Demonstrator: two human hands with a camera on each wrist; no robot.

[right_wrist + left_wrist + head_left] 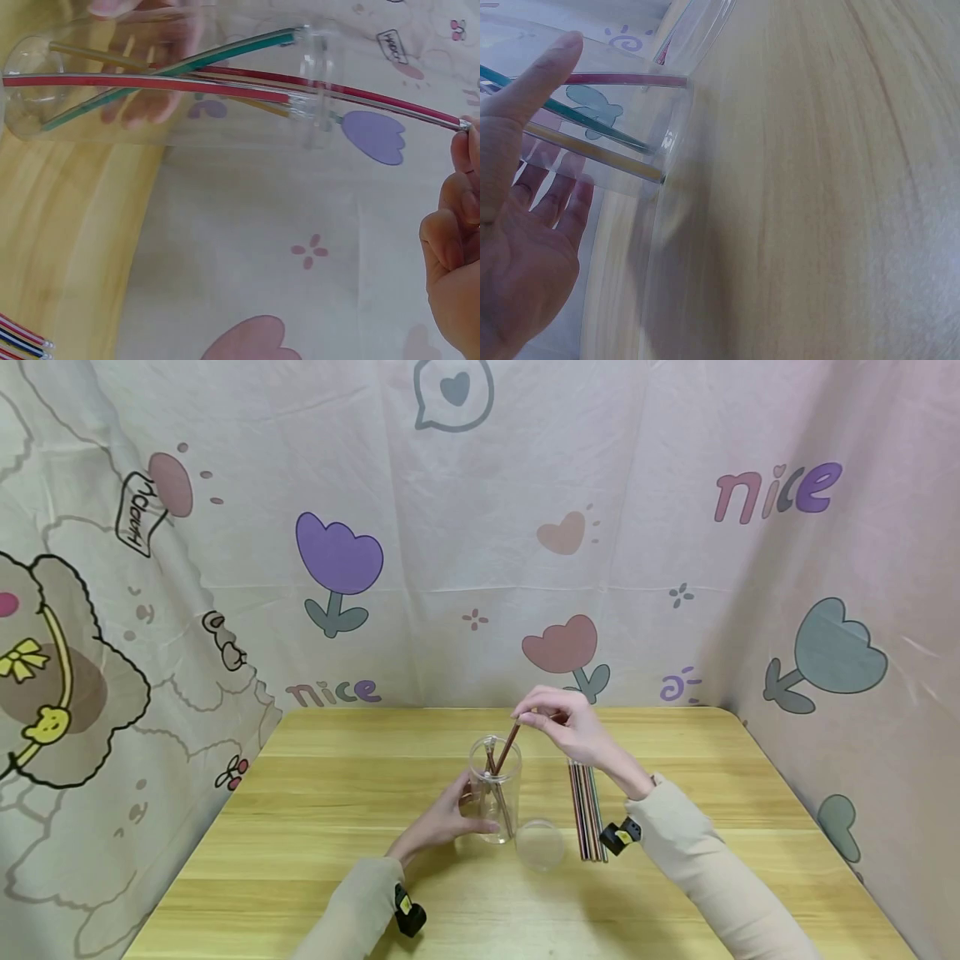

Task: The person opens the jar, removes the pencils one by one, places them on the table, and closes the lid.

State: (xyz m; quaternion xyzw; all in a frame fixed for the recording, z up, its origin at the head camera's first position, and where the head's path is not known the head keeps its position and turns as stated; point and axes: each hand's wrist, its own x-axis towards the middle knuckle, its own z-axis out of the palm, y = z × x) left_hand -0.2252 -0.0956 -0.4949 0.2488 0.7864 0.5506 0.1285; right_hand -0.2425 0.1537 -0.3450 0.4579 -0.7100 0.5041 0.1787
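Note:
A tall clear jar (pixel 515 806) stands upright, its mouth uncovered. My left hand (pixel 441 821) holds it low down, thumb on the near side and fingers behind. Above the rim, the fingertips of my right hand (pixel 564 724) pinch the top end of a red-and-silver striped pencil (pixel 397 107). The lower part of this pencil is inside the jar. Several other striped pencils lean crosswise in there, among them a green pencil (pixel 217 57), a red pencil (pixel 187 84) and a yellow pencil (pixel 600 153).
A round clear lid (pixel 540 846) lies on the wooden table (pixel 315 810), just right of the jar. Further right, several striped pencils (pixel 587 814) lie side by side, below my right forearm. A printed cloth (pixel 465 543) hangs behind the table and along its sides.

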